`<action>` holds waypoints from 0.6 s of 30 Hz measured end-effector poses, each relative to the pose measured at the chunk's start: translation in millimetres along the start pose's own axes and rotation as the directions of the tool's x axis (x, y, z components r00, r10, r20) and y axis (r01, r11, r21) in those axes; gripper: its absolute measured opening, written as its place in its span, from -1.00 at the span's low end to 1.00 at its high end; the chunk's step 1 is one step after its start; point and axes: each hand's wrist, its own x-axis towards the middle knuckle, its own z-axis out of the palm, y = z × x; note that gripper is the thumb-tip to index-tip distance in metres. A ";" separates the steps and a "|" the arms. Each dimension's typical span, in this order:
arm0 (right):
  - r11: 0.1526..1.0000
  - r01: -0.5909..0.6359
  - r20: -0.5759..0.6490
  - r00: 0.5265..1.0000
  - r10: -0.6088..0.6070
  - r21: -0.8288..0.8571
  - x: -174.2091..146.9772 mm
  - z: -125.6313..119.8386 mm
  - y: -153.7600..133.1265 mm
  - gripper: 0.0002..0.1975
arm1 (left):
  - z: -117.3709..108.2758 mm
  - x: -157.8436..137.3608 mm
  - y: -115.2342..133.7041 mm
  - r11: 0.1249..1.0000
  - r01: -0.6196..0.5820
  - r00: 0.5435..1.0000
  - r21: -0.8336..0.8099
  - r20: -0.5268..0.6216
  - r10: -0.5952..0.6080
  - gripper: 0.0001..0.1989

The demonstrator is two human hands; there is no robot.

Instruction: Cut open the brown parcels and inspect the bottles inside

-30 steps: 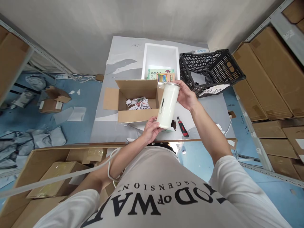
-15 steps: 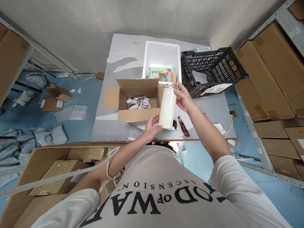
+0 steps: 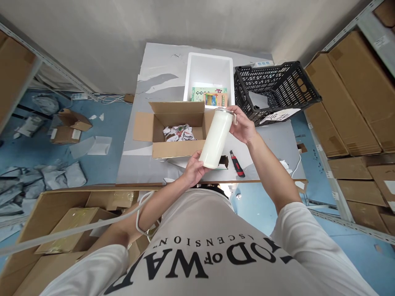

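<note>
A cream-white cylindrical tumbler [image 3: 215, 139] with a metallic rim and a small loop at its top is held tilted above the table's front part. My right hand [image 3: 242, 124] grips its upper end by the rim and loop. Around the lower end close the fingers of my left hand [image 3: 194, 169]. Just left of the tumbler stands an open cardboard box [image 3: 174, 149], with crumpled printed paper [image 3: 179, 133] inside. A red and black utility knife [image 3: 237, 164] lies on the table to the right of the tumbler's base.
Behind the box is a white foam box [image 3: 210, 61] holding a green printed booklet or pack [image 3: 199, 93]. A black plastic crate [image 3: 277, 90] sits at the table's right. A large carton [image 3: 52, 201] with smaller boxes is at front left. Shelves with cartons [image 3: 354, 90] line the right.
The tumbler has gone from nearly upright to leaning, its top shifted right and its base left. Both hands moved with it, and the loop at the top now shows.
</note>
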 end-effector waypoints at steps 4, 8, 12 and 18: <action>1.000 0.011 0.030 0.999 -0.011 0.000 0.0 1.5 -3.7 -0.37 | 6.2 -1.5 5.2 0.985 0.136 0.988 -0.103 0.091 -0.127 -0.41; 0.999 0.014 -0.063 0.998 -0.017 -0.039 2.4 6.3 -1.4 -0.45 | 9.5 1.7 1.6 0.985 0.111 0.992 -0.128 0.066 -0.103 -0.43; 0.996 0.013 -0.104 0.994 -0.022 -0.087 4.4 7.2 0.8 -0.50 | 10.2 4.6 -4.3 1.000 -0.008 0.997 -0.007 -0.079 0.007 -0.36; 0.999 -0.001 0.046 0.999 0.004 -0.050 0.4 -1.4 -9.6 -0.42 | 10.7 7.0 -8.3 0.995 0.019 0.998 -0.094 -0.064 -0.025 -0.40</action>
